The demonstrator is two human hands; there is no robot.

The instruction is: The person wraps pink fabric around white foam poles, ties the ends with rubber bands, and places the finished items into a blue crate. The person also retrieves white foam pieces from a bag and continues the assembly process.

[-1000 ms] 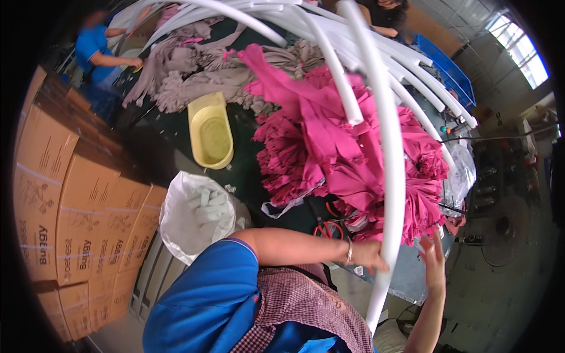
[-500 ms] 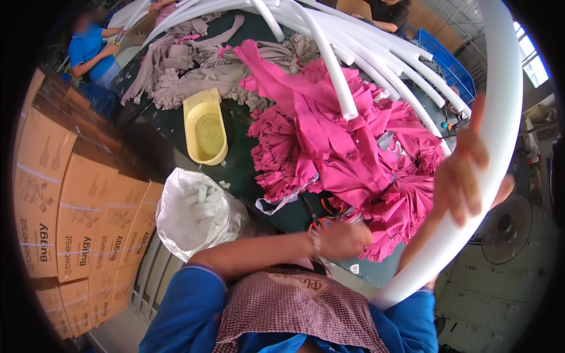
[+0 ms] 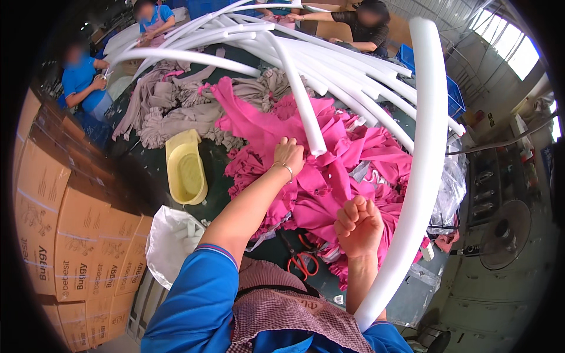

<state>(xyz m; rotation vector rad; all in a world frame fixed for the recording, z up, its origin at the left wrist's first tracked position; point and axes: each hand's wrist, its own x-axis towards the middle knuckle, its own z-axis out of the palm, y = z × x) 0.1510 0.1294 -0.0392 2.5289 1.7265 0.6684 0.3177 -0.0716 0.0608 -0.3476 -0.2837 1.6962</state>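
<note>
on the dark green work table (image 3: 223, 194) my left hand (image 3: 288, 156) has now reached up to pinch the heap of pink cloth pieces (image 3: 353, 170), while my right hand (image 3: 359, 226) stays curled shut around the long white foam tube (image 3: 421, 176).

Right hand (image 3: 359, 226) fingers (image 3: 353, 212) curled inward; whether they grip the white foam tube (image 3: 421, 176) or pink fabric (image 3: 329, 176) cannot be told. Tube's lower end hidden behind the right forearm. Left hand (image 3: 288, 154) fingertips buried in the fabric. Red-handled scissors (image 3: 303, 265) partly covered by fabric. Bench (image 3: 220, 194) mostly hidden under cloth. Cardboard boxes (image 3: 70, 235) fade into the dark left rim.
</note>
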